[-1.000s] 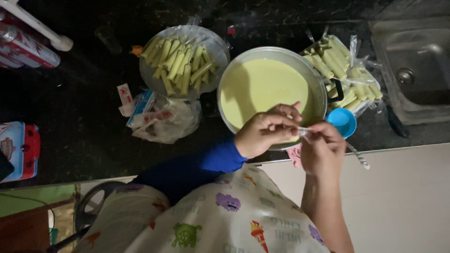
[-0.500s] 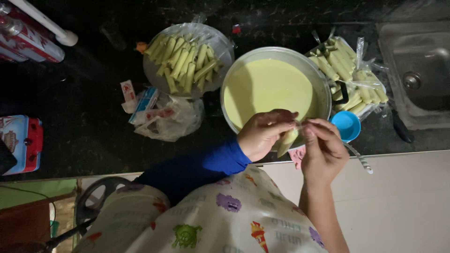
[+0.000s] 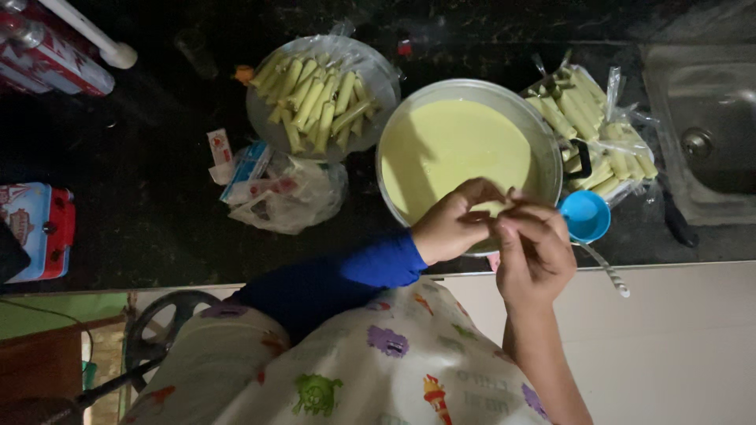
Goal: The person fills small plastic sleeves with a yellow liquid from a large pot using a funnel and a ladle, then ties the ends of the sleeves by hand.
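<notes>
My left hand (image 3: 450,227), in a blue sleeve, and my bare right hand (image 3: 537,253) meet over the near rim of a round metal pot (image 3: 391,134) full of pale yellow liquid (image 3: 457,145). Both hands pinch a small clear plastic tube (image 3: 494,208) of the yellow liquid between their fingertips. The fingers hide most of the tube. A blue funnel (image 3: 584,214) lies just right of my right hand, beside the pot.
A plate of filled yellow tubes (image 3: 315,94) sits left of the pot, and more filled tubes lie on plastic (image 3: 591,134) to its right. A crumpled bag with packets (image 3: 283,193), a striped utensil handle (image 3: 608,271), a steel sink (image 3: 701,134) and a red tin (image 3: 35,232) share the dark counter.
My hands have closed in together over the pot's near rim. The yellow tube that hung below my left hand is now tucked between the fingers.
</notes>
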